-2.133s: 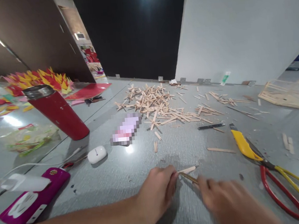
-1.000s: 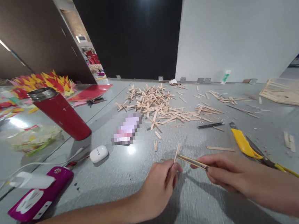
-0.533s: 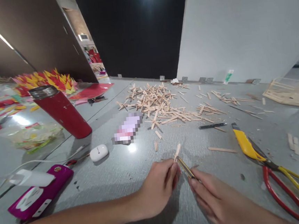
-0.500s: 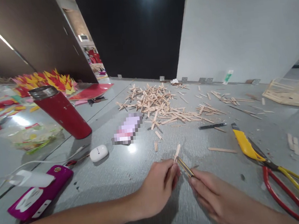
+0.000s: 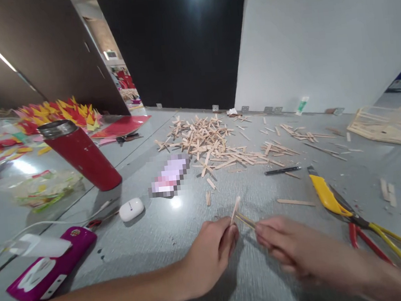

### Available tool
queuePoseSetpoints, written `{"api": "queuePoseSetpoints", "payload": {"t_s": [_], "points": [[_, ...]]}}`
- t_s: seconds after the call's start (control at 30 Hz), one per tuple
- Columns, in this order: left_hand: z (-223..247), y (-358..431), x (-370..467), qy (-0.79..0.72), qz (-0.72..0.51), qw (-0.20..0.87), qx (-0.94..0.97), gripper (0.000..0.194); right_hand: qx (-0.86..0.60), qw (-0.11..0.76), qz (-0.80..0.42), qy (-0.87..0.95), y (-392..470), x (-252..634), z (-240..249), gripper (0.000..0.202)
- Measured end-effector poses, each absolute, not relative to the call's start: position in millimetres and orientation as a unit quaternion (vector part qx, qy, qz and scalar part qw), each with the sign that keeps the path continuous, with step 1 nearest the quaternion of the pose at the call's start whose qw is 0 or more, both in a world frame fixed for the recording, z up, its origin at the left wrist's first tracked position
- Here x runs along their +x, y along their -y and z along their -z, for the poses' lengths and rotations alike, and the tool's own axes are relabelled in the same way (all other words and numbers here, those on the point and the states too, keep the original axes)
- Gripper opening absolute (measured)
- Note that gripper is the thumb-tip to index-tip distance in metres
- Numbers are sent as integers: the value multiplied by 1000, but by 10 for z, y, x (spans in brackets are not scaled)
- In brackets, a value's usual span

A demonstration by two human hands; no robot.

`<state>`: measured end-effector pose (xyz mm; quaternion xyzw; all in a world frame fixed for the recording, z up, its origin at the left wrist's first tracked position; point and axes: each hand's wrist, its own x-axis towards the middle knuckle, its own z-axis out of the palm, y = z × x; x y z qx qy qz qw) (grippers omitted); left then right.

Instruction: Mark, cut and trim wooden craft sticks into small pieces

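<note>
At lower centre our left hand (image 5: 210, 257) pinches the wooden stick (image 5: 235, 209) in tight fingers, while our right hand (image 5: 296, 247), fingers curled closed round the slim tool (image 5: 246, 220), now angles it flatter, apparently mid-stroke.

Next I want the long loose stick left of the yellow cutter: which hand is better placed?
Probably the right hand: it is nearer that loose stick, though it holds a slim tool it may need to put down. The left hand is farther, gripping another stick.
</note>
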<state>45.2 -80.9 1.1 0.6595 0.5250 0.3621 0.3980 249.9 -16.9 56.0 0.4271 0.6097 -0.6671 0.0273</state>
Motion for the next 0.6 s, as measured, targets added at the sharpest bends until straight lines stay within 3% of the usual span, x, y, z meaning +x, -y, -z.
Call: {"api": "queuePoseSetpoints", "payload": {"t_s": [0.1, 0.23, 0.4, 0.6], "points": [[5, 815, 439, -510, -354, 401, 674, 36, 441, 57, 663, -602, -97, 2610, -748, 42], [1, 827, 450, -523, -354, 394, 668, 36, 446, 29, 655, -609, -168, 2689, -838, 41], [-38, 833, 464, -554, -361, 394, 639, 38, 359, 77, 670, -645, -70, 2785, -900, 40], [-46, 813, 475, -577, -377, 408, 599, 42, 400, 71, 593, -695, -21, 2776, -776, 36]]}}
